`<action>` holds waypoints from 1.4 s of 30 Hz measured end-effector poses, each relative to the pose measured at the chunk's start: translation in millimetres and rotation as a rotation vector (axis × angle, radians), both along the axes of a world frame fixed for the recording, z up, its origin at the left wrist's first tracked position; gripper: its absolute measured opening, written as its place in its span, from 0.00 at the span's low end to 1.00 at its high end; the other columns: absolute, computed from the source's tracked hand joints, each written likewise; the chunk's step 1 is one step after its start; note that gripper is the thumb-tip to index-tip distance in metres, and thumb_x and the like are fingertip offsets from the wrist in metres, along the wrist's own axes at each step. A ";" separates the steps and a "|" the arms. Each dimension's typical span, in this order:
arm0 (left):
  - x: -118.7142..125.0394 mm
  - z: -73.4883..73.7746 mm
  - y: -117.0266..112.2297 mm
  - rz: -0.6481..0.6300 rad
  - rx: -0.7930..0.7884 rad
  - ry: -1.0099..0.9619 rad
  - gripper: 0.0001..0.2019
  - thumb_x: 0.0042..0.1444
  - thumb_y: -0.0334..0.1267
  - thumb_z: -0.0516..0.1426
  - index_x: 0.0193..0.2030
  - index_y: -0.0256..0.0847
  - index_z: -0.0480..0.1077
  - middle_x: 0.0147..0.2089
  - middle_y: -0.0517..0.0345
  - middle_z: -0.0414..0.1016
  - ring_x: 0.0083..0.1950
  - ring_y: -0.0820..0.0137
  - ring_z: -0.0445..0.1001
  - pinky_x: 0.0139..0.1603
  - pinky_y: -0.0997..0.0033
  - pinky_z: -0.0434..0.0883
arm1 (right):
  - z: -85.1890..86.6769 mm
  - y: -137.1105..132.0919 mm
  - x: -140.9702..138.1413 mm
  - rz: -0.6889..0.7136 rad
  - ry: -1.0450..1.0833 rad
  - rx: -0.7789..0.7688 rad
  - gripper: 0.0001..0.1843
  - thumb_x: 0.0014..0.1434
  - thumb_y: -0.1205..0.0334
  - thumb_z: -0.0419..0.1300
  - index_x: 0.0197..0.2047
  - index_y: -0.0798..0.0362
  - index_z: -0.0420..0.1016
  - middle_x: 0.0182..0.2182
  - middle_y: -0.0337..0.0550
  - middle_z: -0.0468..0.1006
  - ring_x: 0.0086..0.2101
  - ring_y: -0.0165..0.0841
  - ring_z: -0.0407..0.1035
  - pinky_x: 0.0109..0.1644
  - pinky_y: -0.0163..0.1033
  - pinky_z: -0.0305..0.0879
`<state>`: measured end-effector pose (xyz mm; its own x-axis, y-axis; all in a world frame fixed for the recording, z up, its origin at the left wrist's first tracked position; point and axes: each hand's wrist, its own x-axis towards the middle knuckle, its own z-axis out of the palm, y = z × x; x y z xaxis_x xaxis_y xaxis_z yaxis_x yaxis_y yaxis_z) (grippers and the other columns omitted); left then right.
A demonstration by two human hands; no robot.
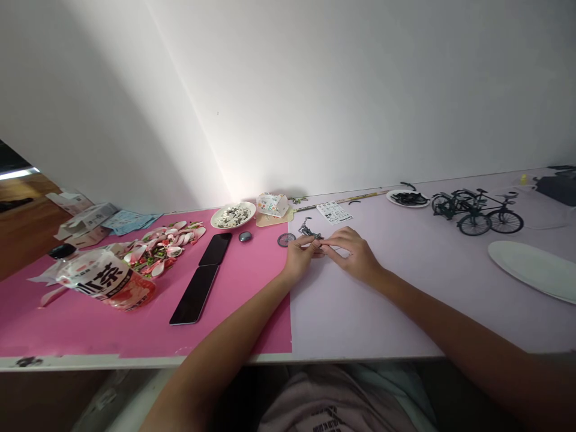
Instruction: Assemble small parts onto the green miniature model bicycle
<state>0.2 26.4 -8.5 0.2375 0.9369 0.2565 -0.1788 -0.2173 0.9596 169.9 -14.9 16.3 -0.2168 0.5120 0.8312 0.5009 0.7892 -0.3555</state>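
My left hand [300, 255] and my right hand [353, 254] meet at the middle of the table, fingers pinched together around a small dark model bicycle frame [309, 231] that sticks up just behind my fingertips. A small loose wheel [285, 239] lies flat on the table just left of my left hand. Both forearms reach in from the near edge.
Two black phones [203, 277] lie on a pink sheet [90, 324]. A drink bottle [104, 279], pink shells [164, 243], a bowl of small parts [233, 215], a sticker sheet [333, 212], two finished model bicycles [477, 211], a plate of black parts [408, 198] and a white plate [533, 270] surround me.
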 end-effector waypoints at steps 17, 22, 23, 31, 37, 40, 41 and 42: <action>1.8 3.1 -3.5 -0.027 -0.040 -0.051 0.16 0.55 0.47 0.67 0.44 0.36 0.81 0.55 0.46 0.74 0.49 0.62 0.80 0.52 0.60 0.80 | -14.4 12.2 13.4 -0.056 -0.027 -0.207 0.13 0.63 0.55 0.65 0.51 0.43 0.82 0.41 0.45 0.81 0.48 0.44 0.70 0.54 0.54 0.71; 2.6 10.2 -5.8 -0.061 -0.173 -0.119 0.20 0.62 0.52 0.59 0.42 0.34 0.79 0.57 0.43 0.76 0.45 0.64 0.79 0.51 0.60 0.79 | -18.7 16.3 18.2 -0.044 -0.071 -0.221 0.19 0.61 0.53 0.68 0.55 0.42 0.79 0.43 0.44 0.78 0.50 0.44 0.69 0.56 0.54 0.70; 2.9 10.9 -6.4 -0.036 -0.166 -0.092 0.20 0.61 0.52 0.60 0.43 0.34 0.79 0.56 0.43 0.76 0.45 0.65 0.79 0.50 0.62 0.78 | -19.3 16.4 18.6 -0.032 -0.080 -0.227 0.20 0.60 0.53 0.69 0.56 0.42 0.79 0.44 0.45 0.78 0.51 0.44 0.68 0.57 0.55 0.70; 3.4 7.5 -5.7 0.038 -0.032 0.086 0.16 0.57 0.45 0.64 0.46 0.34 0.80 0.45 0.49 0.81 0.40 0.69 0.78 0.42 0.70 0.76 | -16.3 9.6 16.7 0.002 -0.109 -0.314 0.20 0.62 0.48 0.67 0.56 0.39 0.79 0.50 0.46 0.75 0.56 0.45 0.66 0.61 0.56 0.68; 5.1 4.3 -3.7 0.014 -0.115 0.036 0.15 0.56 0.39 0.63 0.47 0.33 0.79 0.37 0.52 0.80 0.36 0.70 0.78 0.43 0.69 0.77 | -15.1 24.5 29.6 -0.071 -0.073 -0.226 0.13 0.70 0.51 0.58 0.47 0.43 0.83 0.44 0.45 0.78 0.51 0.42 0.69 0.58 0.53 0.68; 7.1 2.2 -3.5 0.041 -0.160 0.020 0.13 0.56 0.36 0.62 0.47 0.33 0.78 0.37 0.52 0.81 0.36 0.70 0.79 0.44 0.67 0.78 | -22.7 43.5 47.1 -0.216 -0.083 -0.154 0.12 0.68 0.51 0.61 0.41 0.45 0.85 0.38 0.46 0.79 0.46 0.45 0.69 0.53 0.55 0.69; 7.8 1.5 -3.2 0.051 -0.168 0.019 0.13 0.56 0.36 0.62 0.46 0.33 0.78 0.37 0.52 0.81 0.36 0.70 0.79 0.44 0.66 0.78 | -26.6 49.8 53.6 -0.257 -0.102 -0.154 0.12 0.67 0.52 0.61 0.39 0.45 0.85 0.37 0.47 0.79 0.45 0.45 0.69 0.51 0.55 0.70; 8.5 0.9 -3.0 0.060 -0.171 0.019 0.12 0.56 0.36 0.62 0.46 0.33 0.78 0.37 0.52 0.81 0.36 0.70 0.79 0.44 0.66 0.79 | -31.0 55.4 59.8 -0.293 -0.134 -0.165 0.12 0.67 0.52 0.62 0.37 0.44 0.85 0.36 0.47 0.80 0.43 0.45 0.69 0.49 0.54 0.69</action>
